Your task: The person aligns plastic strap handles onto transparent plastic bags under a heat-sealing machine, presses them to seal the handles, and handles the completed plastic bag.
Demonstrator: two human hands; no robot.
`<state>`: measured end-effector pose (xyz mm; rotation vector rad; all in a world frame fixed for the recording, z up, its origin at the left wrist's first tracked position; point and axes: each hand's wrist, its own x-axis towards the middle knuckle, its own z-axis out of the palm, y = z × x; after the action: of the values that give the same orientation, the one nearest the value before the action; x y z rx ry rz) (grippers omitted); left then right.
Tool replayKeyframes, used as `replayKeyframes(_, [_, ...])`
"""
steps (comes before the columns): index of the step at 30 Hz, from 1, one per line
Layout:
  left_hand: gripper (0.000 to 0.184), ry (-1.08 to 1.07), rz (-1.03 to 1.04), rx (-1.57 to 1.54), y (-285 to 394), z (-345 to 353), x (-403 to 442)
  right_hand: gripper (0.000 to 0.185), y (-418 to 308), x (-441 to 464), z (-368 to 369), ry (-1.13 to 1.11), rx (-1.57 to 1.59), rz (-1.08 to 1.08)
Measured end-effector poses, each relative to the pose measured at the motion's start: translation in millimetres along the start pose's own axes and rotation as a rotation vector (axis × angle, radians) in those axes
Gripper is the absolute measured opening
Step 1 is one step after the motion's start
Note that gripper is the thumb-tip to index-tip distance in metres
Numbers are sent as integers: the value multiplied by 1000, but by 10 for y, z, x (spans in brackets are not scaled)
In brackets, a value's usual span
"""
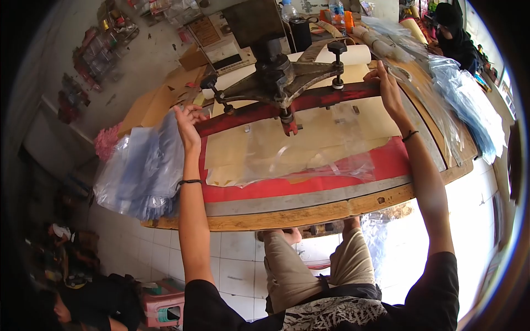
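Note:
A long red bar (248, 117) hangs under a dark metal press head (276, 77) across the worktable. At its left end is my left hand (190, 122), the fingers bent around the bar's end. My right hand (385, 91) is at the bar's right end, with the index finger raised and the others partly hidden. Beneath the bar, a tan sheet (226, 151) and clear plastic film (276, 149) lie over a red sheet (303, 187). Blue-tinted clear plastic bags (146, 165) are piled beside my left forearm.
More plastic bags (469, 99) hang over the table's right side. A cardboard box (146, 107) and pink material (106, 142) are at the left. Bottles (289, 11) stand behind the press. A person (455, 38) sits at the upper right; others are at the lower left near a stool (163, 303).

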<state>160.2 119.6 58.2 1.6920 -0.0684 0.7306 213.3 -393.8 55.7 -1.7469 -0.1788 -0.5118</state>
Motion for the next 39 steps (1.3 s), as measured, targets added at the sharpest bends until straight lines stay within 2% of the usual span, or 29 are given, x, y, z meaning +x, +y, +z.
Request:
replayKeyframes(6, [69,33,40,44,-4,28,0,73,-26,0,10,2,-34,-9])
replayKeyframes(11, [57,154,219,370,93,123,-80,72,32,40,-29,-29,-76,-45])
replayKeyframes(14, [48,189,302,493,350,257,-217,70,-18,31,-16,-39,-21,6])
replayKeyframes(18, [40,218,557,555,359,292,-191,61,-177,15,-44,118,-194,-265])
replayKeyframes(20, [38,185,659,582,397,282,-230,54,-168,66,-75,192,-174,-333])
replayKeyframes(23, [38,142,691,566,433,235,-244,49,-201,67,-67,260,-130,-365])
replayKeyframes(25, [42,29,701,480,484,223,-275,47,-314,-28,-62,274,-107,-397])
replayKeyframes(26, [45,-29,707,437,522,213,-295,46,-397,-84,-73,161,-79,-407])
replayKeyframes(28, [46,-489,228,141,815,231,-389,43,-698,-290,-103,-63,-26,-424])
replayKeyframes(29, [47,-707,-18,-14,975,249,-436,40,-945,-500,-25,-150,-102,-481])
replayKeyframes(31, [34,-1279,-307,8,1203,259,-488,38,-1055,-654,43,-415,-170,-620])
replayKeyframes(32, [29,-1310,-201,33,1156,336,-571,39,-1040,-673,91,-543,-204,-705])
replayKeyframes(33, [29,-1340,-98,57,1091,439,-665,39,-1052,-710,149,-668,-254,-660])
replayKeyframes(35, [31,-1441,-259,136,1003,541,-769,40,-1074,-785,253,-914,-350,-553])
replayKeyframes(39, [33,-1590,-439,321,982,714,-831,37,-791,-820,404,-1092,-467,-452])
